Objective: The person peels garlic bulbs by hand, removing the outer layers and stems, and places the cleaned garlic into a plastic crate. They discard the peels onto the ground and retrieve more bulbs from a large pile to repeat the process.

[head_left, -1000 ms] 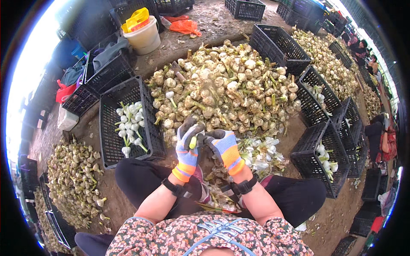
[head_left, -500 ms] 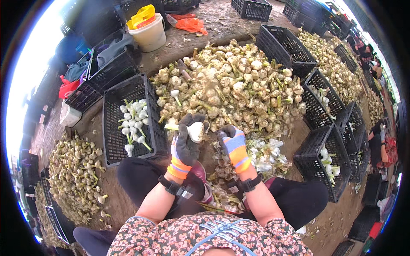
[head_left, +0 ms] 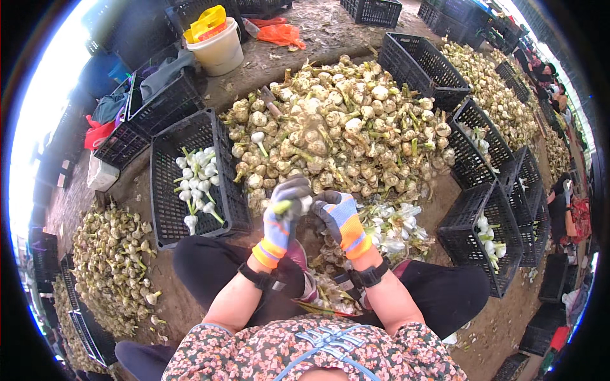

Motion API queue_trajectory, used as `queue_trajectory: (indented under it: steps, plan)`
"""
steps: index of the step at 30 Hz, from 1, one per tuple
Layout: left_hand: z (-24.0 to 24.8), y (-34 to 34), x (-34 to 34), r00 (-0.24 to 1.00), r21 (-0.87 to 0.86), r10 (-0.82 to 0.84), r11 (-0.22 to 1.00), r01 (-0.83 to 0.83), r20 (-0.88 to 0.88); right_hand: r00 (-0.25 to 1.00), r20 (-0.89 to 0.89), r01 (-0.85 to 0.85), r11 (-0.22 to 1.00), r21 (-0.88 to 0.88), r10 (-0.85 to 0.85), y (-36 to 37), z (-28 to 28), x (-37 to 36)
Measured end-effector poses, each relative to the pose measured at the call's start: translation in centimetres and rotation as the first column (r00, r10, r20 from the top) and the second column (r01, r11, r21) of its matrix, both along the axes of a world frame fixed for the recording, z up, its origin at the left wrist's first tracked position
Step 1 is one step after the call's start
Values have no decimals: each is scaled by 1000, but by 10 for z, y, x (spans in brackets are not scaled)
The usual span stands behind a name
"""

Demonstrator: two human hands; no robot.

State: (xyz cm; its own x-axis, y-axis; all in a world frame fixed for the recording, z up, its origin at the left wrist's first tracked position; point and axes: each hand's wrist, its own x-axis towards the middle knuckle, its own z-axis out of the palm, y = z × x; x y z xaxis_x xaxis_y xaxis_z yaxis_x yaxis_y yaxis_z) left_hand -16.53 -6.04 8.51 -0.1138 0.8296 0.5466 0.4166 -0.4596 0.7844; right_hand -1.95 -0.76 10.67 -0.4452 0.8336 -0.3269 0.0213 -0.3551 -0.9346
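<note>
In front of my lap, my left hand [head_left: 287,202], in a grey glove with orange and lilac bands, is closed round a white garlic bulb [head_left: 305,204]. The bulb's pale green stem end sticks out on the hand's left side; the fingers are a little blurred. Close by on the right, my right hand [head_left: 342,218], gloved alike, has its fingers curled together beside the bulb. What they pinch, if anything, is hidden. Beyond both hands rises a big heap of unpeeled garlic [head_left: 346,130]. Peeled-off skins [head_left: 394,225] lie beside my right hand.
At the left stands a black crate [head_left: 166,219] with clean white garlic [head_left: 202,174]. Another garlic heap [head_left: 108,267] lies at the lower left. Black crates [head_left: 467,232] with some garlic stand at the right. A white bucket [head_left: 219,54] is at the back; people sit far right.
My left hand has turned over the bulb, so its back and the cut stem now show. The right hand has moved closer to the bulb and its fingers have curled in.
</note>
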Motion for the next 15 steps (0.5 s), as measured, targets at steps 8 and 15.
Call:
queue_trajectory:
  steps: [8,15]
  plan:
    - [16,5,3,-5,98,-101,954,282,995,986,153,44,984,171,-71,22,-77,12]
    - [24,3,-73,-143,79,-91,993,-86,986,717,658,-117,890,441,-232,69,-164,21]
